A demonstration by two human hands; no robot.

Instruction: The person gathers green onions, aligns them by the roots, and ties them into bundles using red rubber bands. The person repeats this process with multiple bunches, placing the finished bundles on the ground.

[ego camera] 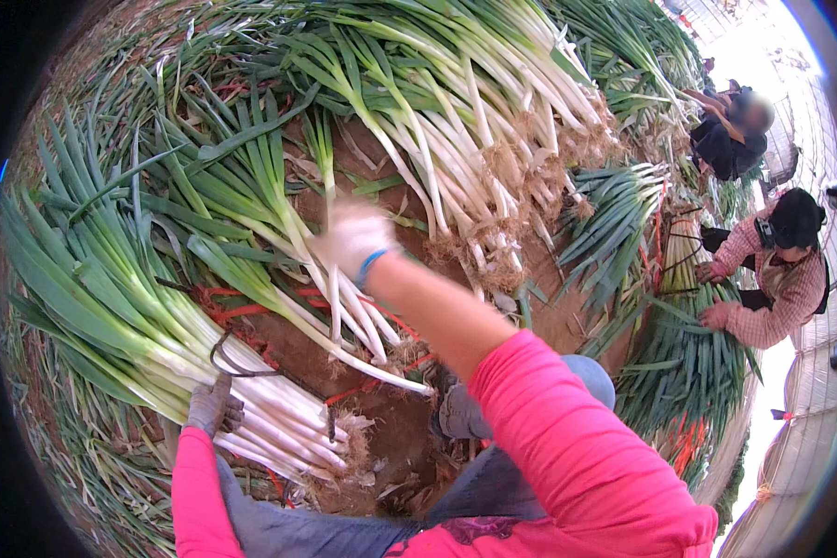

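My left hand, in a dirty grey glove, rests on the white stalks of a bundle of large green onions at the lower left, its fingers beside a dark cord. My right hand, in a whitish glove with a blue wristband, is blurred; it is at some loose green onions in the middle, and whether it grips them cannot be told. Red straps lie on the soil under these stalks. A big pile of green onions with roots towards the right lies beyond my right hand.
At the right, a co-worker in a checked shirt has both hands at a tied green onion bundle. Another person in dark clothes sits farther back, holding stalks. Cut leaves cover the ground at the left.
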